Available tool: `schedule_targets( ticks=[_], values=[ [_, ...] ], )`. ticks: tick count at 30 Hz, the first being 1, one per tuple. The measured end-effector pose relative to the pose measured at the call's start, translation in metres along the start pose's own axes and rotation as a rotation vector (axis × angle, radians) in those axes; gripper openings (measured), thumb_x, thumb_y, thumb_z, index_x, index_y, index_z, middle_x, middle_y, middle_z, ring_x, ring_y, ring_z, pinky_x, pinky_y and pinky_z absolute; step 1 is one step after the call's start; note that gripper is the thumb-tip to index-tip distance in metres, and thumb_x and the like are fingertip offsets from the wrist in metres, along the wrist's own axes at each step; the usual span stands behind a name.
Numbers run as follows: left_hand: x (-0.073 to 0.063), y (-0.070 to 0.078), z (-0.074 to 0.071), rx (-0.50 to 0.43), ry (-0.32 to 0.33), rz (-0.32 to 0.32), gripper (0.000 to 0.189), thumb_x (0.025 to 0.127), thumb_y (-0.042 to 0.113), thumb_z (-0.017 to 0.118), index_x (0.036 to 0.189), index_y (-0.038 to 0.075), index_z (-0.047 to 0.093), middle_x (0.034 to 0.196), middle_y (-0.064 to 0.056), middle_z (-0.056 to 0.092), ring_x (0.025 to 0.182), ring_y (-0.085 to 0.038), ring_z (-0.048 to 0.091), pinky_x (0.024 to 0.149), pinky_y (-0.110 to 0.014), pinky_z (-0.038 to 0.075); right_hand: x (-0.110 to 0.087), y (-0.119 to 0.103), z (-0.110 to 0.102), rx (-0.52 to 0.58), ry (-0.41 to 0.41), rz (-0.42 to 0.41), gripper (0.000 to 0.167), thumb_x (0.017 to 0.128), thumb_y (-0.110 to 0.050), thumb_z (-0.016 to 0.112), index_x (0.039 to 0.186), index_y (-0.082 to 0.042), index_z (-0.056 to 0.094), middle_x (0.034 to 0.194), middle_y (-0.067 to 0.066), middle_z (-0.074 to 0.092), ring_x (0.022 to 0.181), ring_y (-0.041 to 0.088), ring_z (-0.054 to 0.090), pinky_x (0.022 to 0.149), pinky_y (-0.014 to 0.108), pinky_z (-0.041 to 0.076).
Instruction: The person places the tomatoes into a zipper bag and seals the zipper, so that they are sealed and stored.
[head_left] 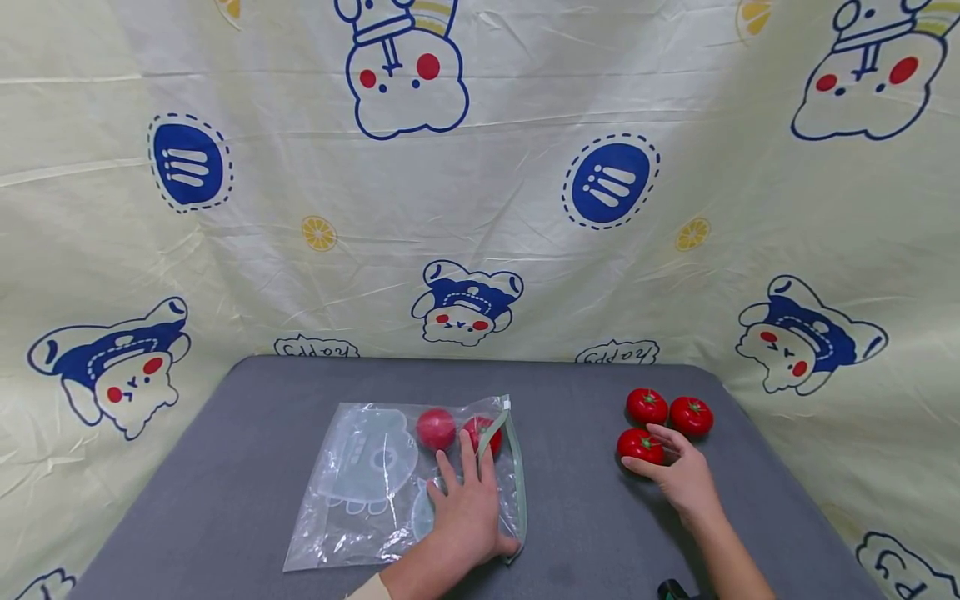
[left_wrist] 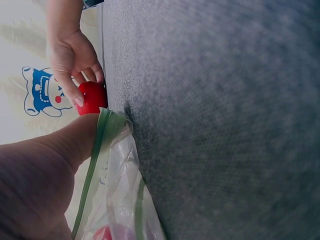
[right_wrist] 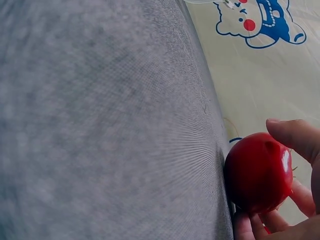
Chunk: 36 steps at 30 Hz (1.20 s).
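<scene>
Bagged tomato [head_left: 477,426] partly behind left-hand fingers [head_left: 468,460]

Grey worktop [head_left: 577,525]; cream backdrop [head_left: 495,192] behind, w/ printed blue-outlined animals [head_left: 468,293], orange slices [head_left: 318,233], dk-blue badges [head_left: 189,183] & some lettering [head_left: 316,348]

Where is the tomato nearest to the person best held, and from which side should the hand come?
Probably grip the nearest tomato around its widest part, the right hand coming from the near right side. Its green stem faces up, so its round flanks suit a pinch; the far tomato and rightmost tomato sit behind it.
</scene>
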<state>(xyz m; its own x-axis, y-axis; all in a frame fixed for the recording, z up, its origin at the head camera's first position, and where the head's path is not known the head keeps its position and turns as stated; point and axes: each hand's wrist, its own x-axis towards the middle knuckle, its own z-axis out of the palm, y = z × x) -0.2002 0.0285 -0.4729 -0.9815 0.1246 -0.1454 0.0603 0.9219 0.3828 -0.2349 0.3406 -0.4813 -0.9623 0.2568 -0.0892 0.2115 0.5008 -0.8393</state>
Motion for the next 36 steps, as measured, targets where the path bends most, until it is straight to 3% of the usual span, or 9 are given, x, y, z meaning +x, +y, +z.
schedule_targets(
  ticks=[8, 18, 36],
  values=[
    [-0.0007, 0.0009, 0.0003, 0.003, 0.0, 0.007, 0.13, 0.054, 0.049, 0.098, 0.158, 0.012, 0.03, 0.172, -0.017, 0.007, 0.152, -0.059, 0.013, 0.109, -0.078, 0.031, 0.0013, 0.0037, -0.0009, 0.007, -0.004, 0.012, 0.086, 0.086, -0.034, 0.084, 0.155, -0.007, 0.04, 0.154, 0.025, 0.041, 0.137, 0.04, 0.037, 0.083, 0.026, 0.047],
    [-0.0022, 0.0009, 0.0, -0.003, -0.002, 0.002, 0.13, 0.054, 0.049, 0.099, 0.158, 0.011, 0.031, 0.172, -0.017, 0.007, 0.152, -0.06, 0.012, 0.109, -0.079, 0.031, 0.0, 0.004, -0.0012, -0.036, -0.02, 0.004, 0.085, 0.086, -0.036, 0.083, 0.153, -0.006, 0.041, 0.147, 0.028, 0.047, 0.123, 0.036, 0.05, 0.079, 0.026, 0.05],
    [0.0, 0.0019, 0.0, 0.004, -0.015, -0.009, 0.13, 0.054, 0.05, 0.098, 0.159, 0.013, 0.03, 0.172, -0.017, 0.006, 0.152, -0.06, 0.012, 0.11, -0.078, 0.031, 0.0009, 0.0044, -0.0008, -0.05, 0.0, 0.019, 0.087, 0.084, -0.039, 0.085, 0.153, -0.006, 0.042, 0.147, 0.028, 0.045, 0.124, 0.041, 0.049, 0.077, 0.026, 0.05]
  ],
)
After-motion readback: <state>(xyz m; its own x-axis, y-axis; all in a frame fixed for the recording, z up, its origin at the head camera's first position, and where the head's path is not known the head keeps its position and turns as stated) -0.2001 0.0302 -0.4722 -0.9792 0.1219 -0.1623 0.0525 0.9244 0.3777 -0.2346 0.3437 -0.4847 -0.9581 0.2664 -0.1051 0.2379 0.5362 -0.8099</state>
